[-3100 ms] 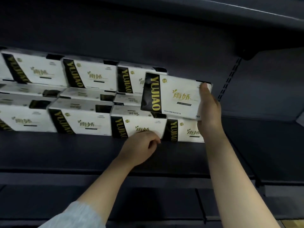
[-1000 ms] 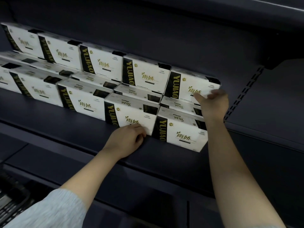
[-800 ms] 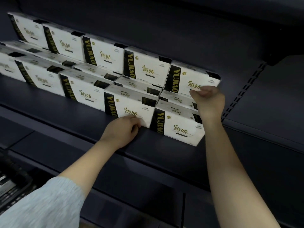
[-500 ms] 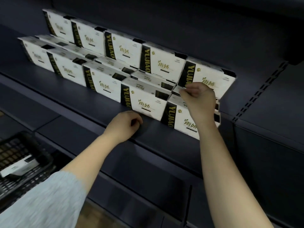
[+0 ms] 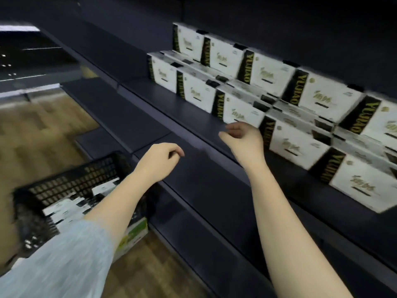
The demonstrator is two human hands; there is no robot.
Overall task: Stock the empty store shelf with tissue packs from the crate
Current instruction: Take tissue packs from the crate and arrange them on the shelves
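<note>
Neither grip holds anything: left hand (image 5: 160, 163) and right hand (image 5: 242, 137) hang loosely curled, free for another load. At seven o'clock, nearest, the black lattice plastic crate (image 5: 71, 181) keeps more white tissue packs (image 5: 64, 208) within reach. Farther, toward two o'clock, white-and-black boxed packs (image 5: 300, 147) sit stepped on the dark metal shelf (image 5: 193, 119), labels facing out, probably for shoppers.

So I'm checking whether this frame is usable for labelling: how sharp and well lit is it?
Head view: motion blur smears the tissue packs and crate; the lettering is only partly legible. The dark shelf is dim with little detail, and the wide lens bends its edges. Both hands are fairly clear.
</note>
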